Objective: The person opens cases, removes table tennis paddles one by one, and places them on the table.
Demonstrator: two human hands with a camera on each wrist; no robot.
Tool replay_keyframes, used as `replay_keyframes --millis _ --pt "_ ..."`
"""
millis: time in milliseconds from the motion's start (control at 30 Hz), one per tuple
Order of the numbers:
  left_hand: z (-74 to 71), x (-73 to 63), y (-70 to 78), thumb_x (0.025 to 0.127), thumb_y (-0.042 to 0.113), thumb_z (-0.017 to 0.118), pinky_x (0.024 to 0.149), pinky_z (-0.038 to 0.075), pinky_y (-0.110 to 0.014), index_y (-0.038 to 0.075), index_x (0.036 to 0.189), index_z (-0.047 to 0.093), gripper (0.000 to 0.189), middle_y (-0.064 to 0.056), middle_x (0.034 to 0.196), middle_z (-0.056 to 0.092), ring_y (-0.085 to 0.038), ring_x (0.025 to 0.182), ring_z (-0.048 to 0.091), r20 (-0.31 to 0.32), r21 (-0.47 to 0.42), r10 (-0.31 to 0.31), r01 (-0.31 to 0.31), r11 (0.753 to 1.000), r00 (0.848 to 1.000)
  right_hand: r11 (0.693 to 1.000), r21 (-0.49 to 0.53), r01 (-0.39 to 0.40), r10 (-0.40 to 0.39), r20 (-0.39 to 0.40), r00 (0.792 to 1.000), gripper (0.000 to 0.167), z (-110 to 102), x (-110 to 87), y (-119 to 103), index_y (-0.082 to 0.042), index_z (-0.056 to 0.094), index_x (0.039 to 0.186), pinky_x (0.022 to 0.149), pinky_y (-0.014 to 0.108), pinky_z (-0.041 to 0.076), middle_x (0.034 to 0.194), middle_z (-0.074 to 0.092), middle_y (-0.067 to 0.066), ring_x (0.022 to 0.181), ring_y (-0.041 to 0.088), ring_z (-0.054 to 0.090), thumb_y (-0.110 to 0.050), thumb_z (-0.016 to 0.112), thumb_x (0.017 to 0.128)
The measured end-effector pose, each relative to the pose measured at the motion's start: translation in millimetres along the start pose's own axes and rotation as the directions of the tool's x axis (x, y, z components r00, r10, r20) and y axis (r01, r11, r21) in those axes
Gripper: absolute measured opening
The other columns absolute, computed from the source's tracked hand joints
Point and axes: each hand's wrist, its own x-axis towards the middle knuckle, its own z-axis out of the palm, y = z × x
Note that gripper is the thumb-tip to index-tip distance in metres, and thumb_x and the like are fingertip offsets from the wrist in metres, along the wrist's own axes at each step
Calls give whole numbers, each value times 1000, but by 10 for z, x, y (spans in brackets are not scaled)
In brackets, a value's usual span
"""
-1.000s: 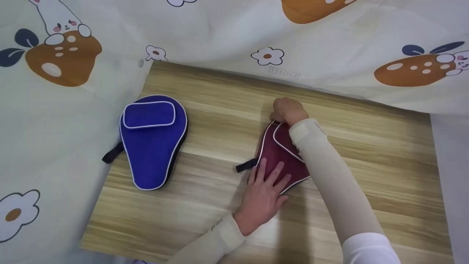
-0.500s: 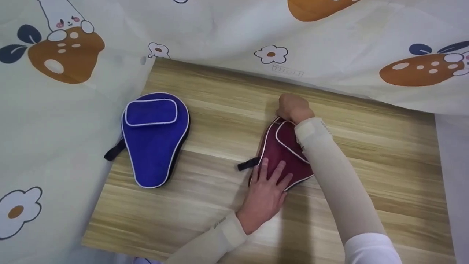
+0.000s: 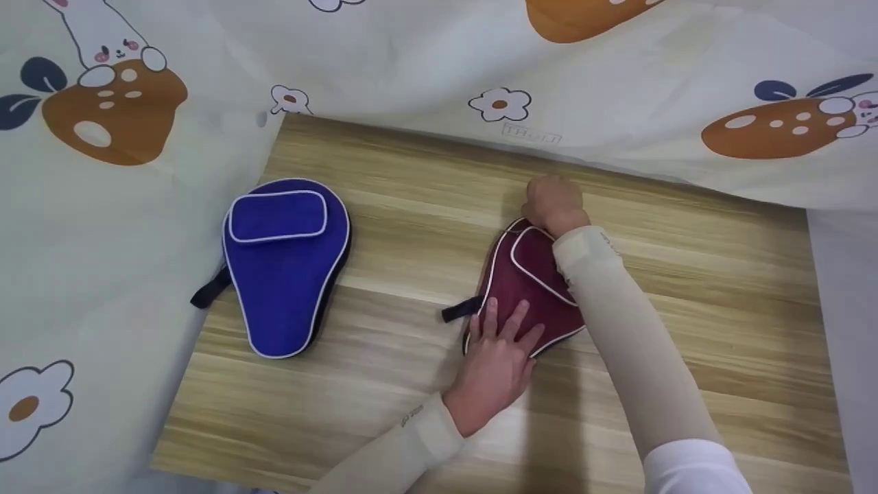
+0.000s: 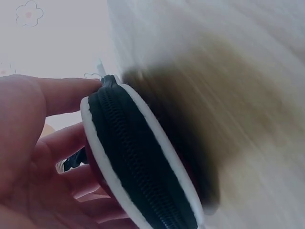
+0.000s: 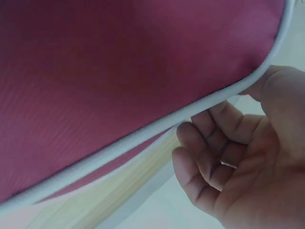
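A maroon table tennis paddle case (image 3: 511, 278) with white piping lies on the wooden table, its narrow end toward me. My left hand (image 3: 490, 374) rests on that narrow end, fingers spread and straight over the cloth. In the left wrist view the thumb touches the end of the black zipper (image 4: 126, 143), whose teeth look closed there. My right hand (image 3: 557, 204) is at the wide far end, fingers curled at the zippered rim; the exact pinch point is hidden. The right wrist view shows the curled right fingers (image 5: 200, 167) just below the white-edged maroon pocket.
A blue paddle case (image 3: 281, 274) with a white-piped pocket and a black strap lies on the left of the wooden table (image 3: 398, 412). A black strap (image 3: 461, 309) sticks out from the maroon case. Printed cloth (image 3: 411, 62) hangs at the back and left.
My right hand has slid slightly right along the far rim of the maroon case, showing more of its upper left edge. The left hand stays in nearly the same place.
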Motion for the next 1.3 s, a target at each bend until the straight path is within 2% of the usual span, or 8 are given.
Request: replay_keyframes --millis 67,133,300,400,567,800,1133,1300 --pt "-3 -3 5 90 45 72 101 53 -58 34 136 65 48 -4 157 50 -46 139 50 5 0 -3 3 1000 1000 1000 -1 -20 20 -3 1000 18 4 -7 62 -6 58 78 86 55 58 114 69 25 108 39 66 -18 50 88" --pt "10 -2 5 89 45 72 101 53 -58 34 135 65 48 -3 156 51 -45 139 51 -2 -1 -4 4 1000 1000 999 22 -40 40 -6 999 17 7 -20 139 -6 58 79 84 53 57 111 68 23 103 37 64 -19 51 88" --pt "41 2 -6 89 43 73 98 53 -57 34 131 68 44 -4 152 56 -45 135 54 -65 15 1 0 1000 998 992 102 -74 75 -9 997 22 17 -58 326 -10 49 70 65 40 49 81 55 10 81 28 55 -20 55 88" --pt "45 3 -4 88 41 73 97 53 -57 34 131 69 43 -4 151 57 -45 134 55 -78 19 1 0 1000 997 984 152 -98 98 5 995 23 37 -83 423 -11 48 69 58 34 42 74 49 5 74 25 51 -22 55 87" --pt "28 6 11 90 42 72 99 52 -59 34 133 68 44 -3 152 55 -45 135 54 -46 14 -11 12 1000 999 967 223 -122 117 36 992 23 82 -130 564 -9 53 72 58 32 41 81 53 9 75 25 51 -26 53 88" --pt "19 8 21 89 43 72 99 51 -59 34 133 68 45 -3 152 55 -46 136 53 -43 23 -16 17 1000 999 946 299 -125 123 25 992 25 136 -200 715 -11 51 68 59 31 41 78 52 9 74 25 50 -26 54 88" --pt "19 11 19 93 40 70 101 51 -61 32 134 67 42 -5 154 54 -47 138 50 -25 -21 -23 22 1000 999 946 297 -132 116 69 991 23 150 -297 870 -10 49 72 62 32 43 80 50 10 75 25 50 -25 52 89" --pt "15 14 16 93 39 70 103 50 -62 31 135 67 43 -5 155 52 -48 140 49 -7 -39 -32 32 999 999 949 287 -129 114 69 991 25 174 -331 936 -4 54 78 71 39 48 87 56 17 80 28 51 -26 52 89"
